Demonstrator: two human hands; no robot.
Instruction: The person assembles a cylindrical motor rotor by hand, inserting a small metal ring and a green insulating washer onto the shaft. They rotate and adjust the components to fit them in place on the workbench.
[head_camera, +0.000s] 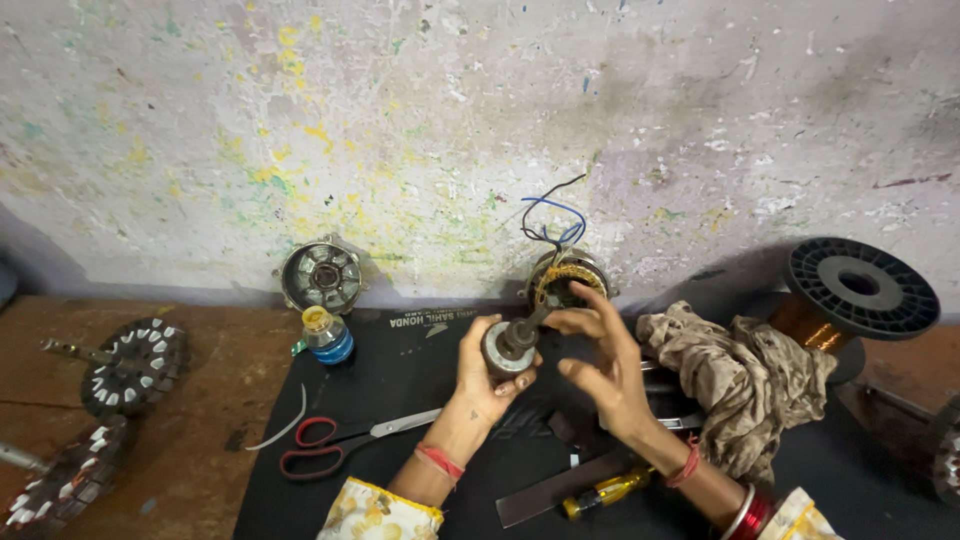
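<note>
a black mat (420, 400) covers the desk (200, 420) below a paint-flecked wall (480, 120), with a copper wire spool (850, 295) at far right, a crumpled cloth (740, 375) beside it, and stator cores (135, 365) lying at left. red-handled scissors (335, 440), a small blue bottle (326, 335) and a yellow screwdriver (605, 490) lie on the mat; above it the left hand (490, 375) is closed around a small round rotor part (508, 348), while the right hand (605, 365) has its fingers spread, fingertips pinching the part's shaft
</note>
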